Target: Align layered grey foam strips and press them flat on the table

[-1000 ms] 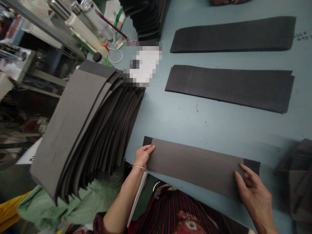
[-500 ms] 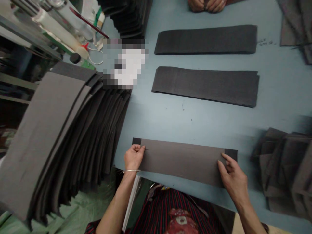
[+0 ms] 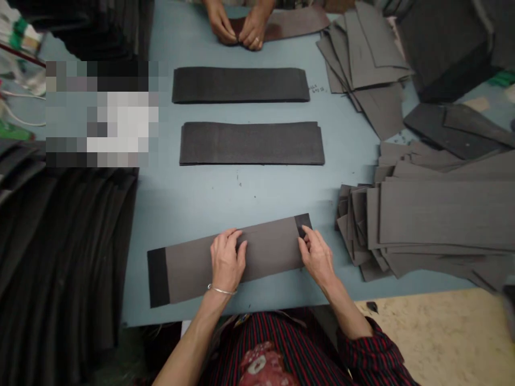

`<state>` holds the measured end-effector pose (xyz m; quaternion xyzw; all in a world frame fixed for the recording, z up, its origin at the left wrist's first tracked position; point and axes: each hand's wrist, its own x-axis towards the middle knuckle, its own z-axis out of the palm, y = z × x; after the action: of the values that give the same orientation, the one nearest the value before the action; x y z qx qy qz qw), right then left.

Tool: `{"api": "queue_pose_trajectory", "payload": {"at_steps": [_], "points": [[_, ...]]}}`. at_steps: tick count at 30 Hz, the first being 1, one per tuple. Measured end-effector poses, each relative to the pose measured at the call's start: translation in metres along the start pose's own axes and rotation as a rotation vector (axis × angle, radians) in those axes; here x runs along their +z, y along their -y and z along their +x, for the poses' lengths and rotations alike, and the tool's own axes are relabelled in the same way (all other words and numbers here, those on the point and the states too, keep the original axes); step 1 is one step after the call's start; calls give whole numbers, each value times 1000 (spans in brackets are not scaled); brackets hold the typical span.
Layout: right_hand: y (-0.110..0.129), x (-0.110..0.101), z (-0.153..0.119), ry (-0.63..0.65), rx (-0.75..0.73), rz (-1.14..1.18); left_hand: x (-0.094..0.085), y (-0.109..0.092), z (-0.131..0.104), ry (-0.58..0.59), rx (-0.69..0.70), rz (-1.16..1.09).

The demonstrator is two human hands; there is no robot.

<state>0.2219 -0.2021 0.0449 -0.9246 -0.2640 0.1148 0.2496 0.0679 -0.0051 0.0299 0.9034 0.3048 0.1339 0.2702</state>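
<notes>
A long flat grey-brown strip with black ends lies slantwise near the table's front edge, its right end farther from me. My left hand, with a bracelet at the wrist, rests on the strip left of its middle, fingers bent and thumb apart. At the strip's right end is my right hand, thumb and forefinger apart, touching by the black band. Its other fingers are partly hidden. Beyond the strip are two neat dark stacks of similar strips, a nearer stack and a farther stack.
Loose grey sheets are heaped at the right, with more grey pieces behind. Tall dark stacks of sheets stand along the left. Across the blue table, another person's hands work on a brown strip.
My left hand has gone from the strip's left end to nearer its middle. The strip now slants, right end away from me. My view has swung to the right.
</notes>
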Motion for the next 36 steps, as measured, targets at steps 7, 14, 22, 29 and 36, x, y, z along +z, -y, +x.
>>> {"api": "queue_pose_trajectory", "payload": {"at_steps": [7,14,22,29,36], "points": [[-3,-2,-65,209,230,365,10,4,41,166,42,113],[25,45,-103,490,442,797,2,11,49,269,62,116],[-3,19,-98,49,890,1135,27,-43,54,318,327,-19],[-2,14,-85,-46,955,1266,56,-92,34,395,583,-70],[-2,23,-77,-106,968,1272,67,-95,16,423,621,12]]}}
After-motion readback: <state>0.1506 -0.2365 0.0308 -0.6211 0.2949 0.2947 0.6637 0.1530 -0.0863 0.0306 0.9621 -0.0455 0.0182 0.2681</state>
